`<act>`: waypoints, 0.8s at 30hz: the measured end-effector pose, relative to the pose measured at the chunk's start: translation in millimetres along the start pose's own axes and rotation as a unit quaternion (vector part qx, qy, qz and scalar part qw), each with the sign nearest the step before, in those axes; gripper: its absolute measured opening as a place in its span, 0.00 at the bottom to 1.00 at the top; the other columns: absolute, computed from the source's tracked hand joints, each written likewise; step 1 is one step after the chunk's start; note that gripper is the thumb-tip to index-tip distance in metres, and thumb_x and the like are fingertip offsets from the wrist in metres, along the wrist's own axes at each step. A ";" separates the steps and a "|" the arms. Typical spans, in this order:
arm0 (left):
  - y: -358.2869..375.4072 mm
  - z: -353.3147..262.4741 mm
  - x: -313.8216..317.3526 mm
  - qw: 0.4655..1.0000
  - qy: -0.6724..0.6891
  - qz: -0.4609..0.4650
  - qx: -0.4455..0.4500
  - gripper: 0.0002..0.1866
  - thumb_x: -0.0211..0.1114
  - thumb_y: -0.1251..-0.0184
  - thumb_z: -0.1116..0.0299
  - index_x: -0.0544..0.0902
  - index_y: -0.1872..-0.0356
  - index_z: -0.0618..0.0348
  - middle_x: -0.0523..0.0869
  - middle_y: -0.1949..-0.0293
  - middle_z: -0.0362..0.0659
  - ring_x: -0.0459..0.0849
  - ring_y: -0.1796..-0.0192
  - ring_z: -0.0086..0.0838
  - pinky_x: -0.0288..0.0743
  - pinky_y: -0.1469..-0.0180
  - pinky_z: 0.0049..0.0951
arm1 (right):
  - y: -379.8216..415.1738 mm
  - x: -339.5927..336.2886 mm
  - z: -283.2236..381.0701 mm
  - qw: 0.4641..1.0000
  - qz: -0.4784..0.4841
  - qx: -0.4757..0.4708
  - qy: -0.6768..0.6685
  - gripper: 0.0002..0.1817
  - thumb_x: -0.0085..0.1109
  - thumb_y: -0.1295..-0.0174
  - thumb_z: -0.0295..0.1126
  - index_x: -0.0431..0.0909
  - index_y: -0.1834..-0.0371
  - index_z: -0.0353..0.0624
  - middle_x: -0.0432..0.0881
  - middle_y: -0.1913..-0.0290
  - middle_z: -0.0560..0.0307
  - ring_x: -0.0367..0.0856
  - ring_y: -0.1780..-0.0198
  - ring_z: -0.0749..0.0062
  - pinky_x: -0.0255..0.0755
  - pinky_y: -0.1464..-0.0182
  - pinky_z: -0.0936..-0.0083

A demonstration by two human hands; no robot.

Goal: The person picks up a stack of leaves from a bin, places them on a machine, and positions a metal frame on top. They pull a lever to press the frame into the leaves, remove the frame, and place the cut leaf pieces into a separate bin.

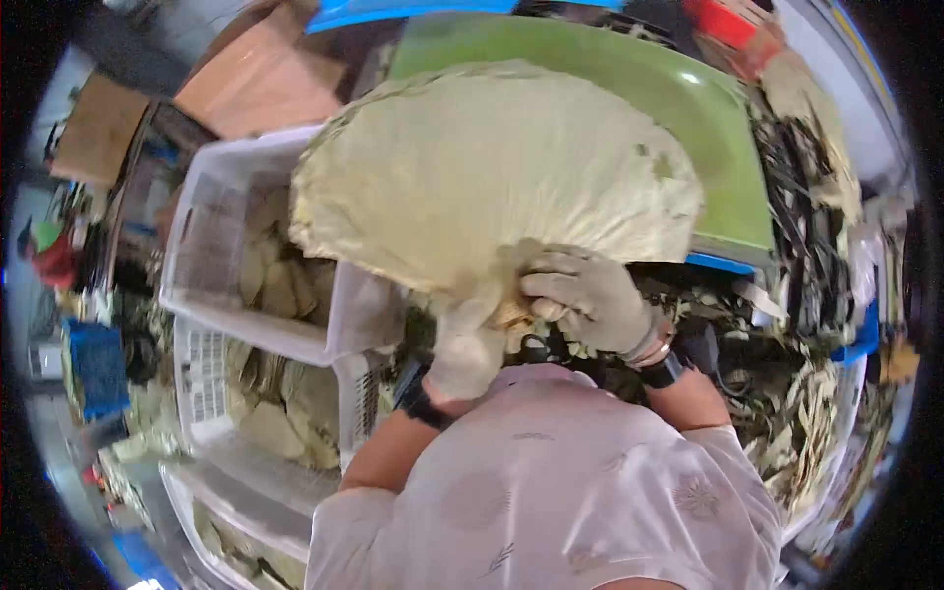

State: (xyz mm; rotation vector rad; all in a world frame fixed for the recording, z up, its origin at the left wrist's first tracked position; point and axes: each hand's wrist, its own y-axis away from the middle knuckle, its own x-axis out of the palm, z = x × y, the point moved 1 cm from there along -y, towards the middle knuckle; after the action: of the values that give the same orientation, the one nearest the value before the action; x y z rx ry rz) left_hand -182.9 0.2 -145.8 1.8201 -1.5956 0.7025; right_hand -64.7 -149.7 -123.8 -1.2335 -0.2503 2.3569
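A large, pale, fan-shaped leaf-like sheet point(482, 157) spreads out in front of my body, its narrow end toward me. My left hand point(466, 344), in a pale glove, is closed on the sheet's narrow end from the left. On the right of that end, my right hand point(588, 300), also gloved, has its bent fingers pressed against the sheet. A small hole and a greenish spot mark the sheet's right part. Behind the sheet lies a green surface point(728, 157), partly covered by it.
White plastic crates point(339, 310) holding similar pale pieces point(285, 280) stand at the left. Cardboard boxes point(265, 79) are at the upper left. Strips and scraps point(811, 423) are heaped at the right. A person in red point(54, 258) is at the far left.
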 end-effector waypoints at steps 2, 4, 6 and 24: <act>0.6 -1.6 -0.1 0.999 0.023 0.012 -0.021 0.31 0.51 0.20 0.50 0.73 0.33 0.69 0.83 0.41 0.51 0.84 0.43 0.40 0.80 0.41 0.41 | -4.8 -6.7 8.7 0.994 -0.043 -0.012 -0.101 0.17 0.66 0.39 0.38 0.82 0.49 0.43 0.83 0.44 0.45 0.82 0.41 0.44 0.78 0.39 0.59; 4.1 23.1 -38.7 0.998 -0.059 -0.001 -0.029 0.29 0.50 0.20 0.52 0.73 0.33 0.69 0.83 0.41 0.51 0.84 0.42 0.41 0.79 0.39 0.40 | 0.6 -1.1 13.7 0.998 -0.035 -0.013 -0.042 0.18 0.64 0.36 0.40 0.81 0.49 0.40 0.83 0.45 0.43 0.80 0.39 0.45 0.76 0.37 0.59; 1.8 29.6 -38.7 0.988 -0.148 -0.020 -0.026 0.28 0.49 0.20 0.55 0.73 0.33 0.69 0.82 0.40 0.51 0.84 0.41 0.42 0.78 0.37 0.39 | 10.0 7.7 15.1 0.999 -0.032 0.020 -0.028 0.19 0.63 0.34 0.43 0.81 0.48 0.41 0.82 0.45 0.43 0.78 0.38 0.44 0.74 0.36 0.57; 15.3 12.5 -21.4 0.990 0.108 -0.044 0.079 0.12 0.62 0.40 0.85 0.86 0.57 0.67 0.90 0.60 0.51 0.88 0.55 0.33 0.83 0.52 0.35 | 44.0 14.4 -11.1 0.489 -0.365 0.235 -0.756 0.28 0.55 0.26 0.42 0.69 0.28 0.38 0.77 0.31 0.49 0.75 0.31 0.53 0.67 0.26 0.53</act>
State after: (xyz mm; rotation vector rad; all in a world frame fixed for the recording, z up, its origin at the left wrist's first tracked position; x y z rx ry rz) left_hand -201.0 3.9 -168.4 1.8429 -1.3430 0.9742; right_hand -76.7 -181.8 -156.9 1.2716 -0.4491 1.7085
